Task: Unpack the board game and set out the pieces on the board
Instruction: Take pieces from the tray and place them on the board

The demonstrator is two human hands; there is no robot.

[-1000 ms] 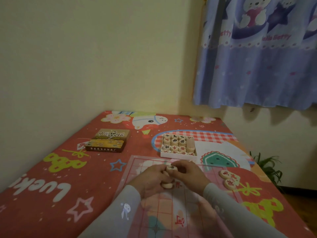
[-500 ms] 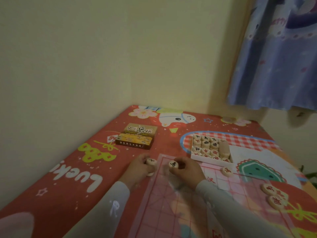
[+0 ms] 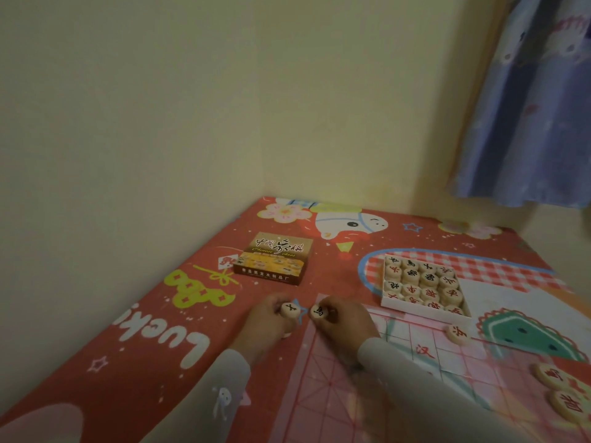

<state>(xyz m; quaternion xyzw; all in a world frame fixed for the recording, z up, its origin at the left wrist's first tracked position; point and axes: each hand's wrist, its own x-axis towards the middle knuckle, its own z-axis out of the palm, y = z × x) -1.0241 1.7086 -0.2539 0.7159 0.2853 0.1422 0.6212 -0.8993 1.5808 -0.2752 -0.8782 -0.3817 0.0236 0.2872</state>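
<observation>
Both hands at the board's far left corner, each holding one round game piece.

The left hand [image 3: 268, 318] grips a black-marked piece [image 3: 289, 310]; the right hand [image 3: 343, 321] pinches another piece [image 3: 319, 312] over the pink board [image 3: 367, 394]. Beyond the right hand lies the white tray [image 3: 423, 287] of pieces; one loose piece [image 3: 456, 334] lies on the board right of it. Beyond the left hand, the box lid [image 3: 275, 258] rests on the red bench [image 3: 144, 346].

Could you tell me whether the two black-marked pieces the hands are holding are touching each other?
Apart. The head view shows red tablecloth between the left hand's piece and the right hand's piece.
</observation>
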